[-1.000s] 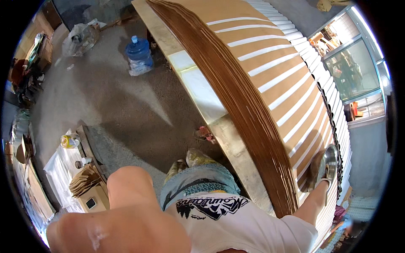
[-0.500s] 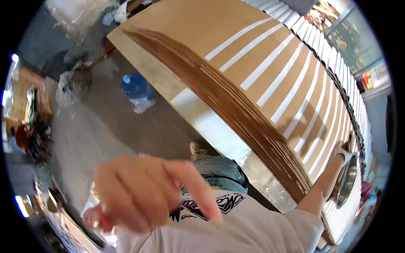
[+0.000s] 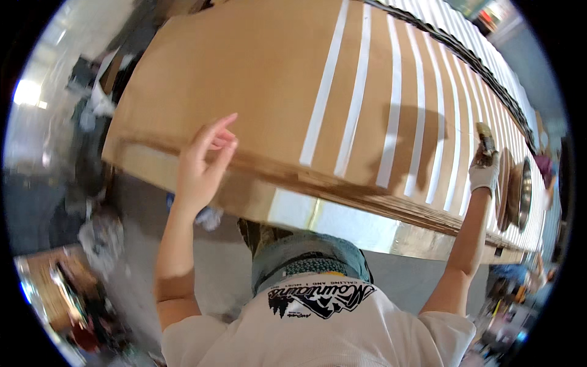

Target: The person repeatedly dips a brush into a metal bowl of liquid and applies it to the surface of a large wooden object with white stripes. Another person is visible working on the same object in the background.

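Observation:
My right hand (image 3: 482, 173), in a stained white glove, grips a brush (image 3: 485, 136) with pale bristles above the right part of a stack of brown cardboard sheets (image 3: 244, 67). White strips (image 3: 391, 116) run side by side across the sheets, closer together toward the right. Beside my right wrist stands a round metal basin (image 3: 523, 194), with a brown round form (image 3: 505, 189) next to it. My bare left hand (image 3: 206, 160) hovers at the stack's near edge, fingers loosely stretched and thumb apart, with nothing in it.
A pale board (image 3: 361, 221) shows under the stack's near edge. Corrugated white material (image 3: 483, 46) lies past a dark ragged line on the far right. Clear plastic bags (image 3: 101, 241) lie on the floor at left. Another person (image 3: 546, 174) is partly seen at far right.
My view has swung so the stack lies more squarely before me. My left hand has gone from close to my chest out to the stack's near edge. The brush now shows plainly.

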The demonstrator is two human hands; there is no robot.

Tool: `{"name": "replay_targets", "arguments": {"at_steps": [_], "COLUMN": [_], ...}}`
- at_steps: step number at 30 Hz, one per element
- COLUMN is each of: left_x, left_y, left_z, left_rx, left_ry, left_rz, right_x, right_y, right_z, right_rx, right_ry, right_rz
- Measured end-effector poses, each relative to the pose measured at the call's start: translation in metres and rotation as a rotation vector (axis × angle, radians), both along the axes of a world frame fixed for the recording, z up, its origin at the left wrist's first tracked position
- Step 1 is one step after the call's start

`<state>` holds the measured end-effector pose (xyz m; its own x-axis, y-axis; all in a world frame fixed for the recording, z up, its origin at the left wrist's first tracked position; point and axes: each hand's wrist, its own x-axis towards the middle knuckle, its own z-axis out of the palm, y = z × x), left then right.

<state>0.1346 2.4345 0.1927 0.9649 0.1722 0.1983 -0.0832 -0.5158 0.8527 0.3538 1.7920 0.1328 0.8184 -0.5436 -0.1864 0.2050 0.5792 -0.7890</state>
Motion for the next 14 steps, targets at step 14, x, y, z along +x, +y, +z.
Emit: {"name": "replay_targets", "arguments": {"at_steps": [14], "left_x": [0.306], "left_y": [0.026], "left_z": [-0.104], "left_rx": [0.476], "left_ry": [-0.200], "left_rz": [-0.527], "right_x": [-0.028], "right_y": [0.268], "right_z": [0.039], "right_rx": [-0.162], "right_ry": [0.257], "right_rz": [-0.162]}}
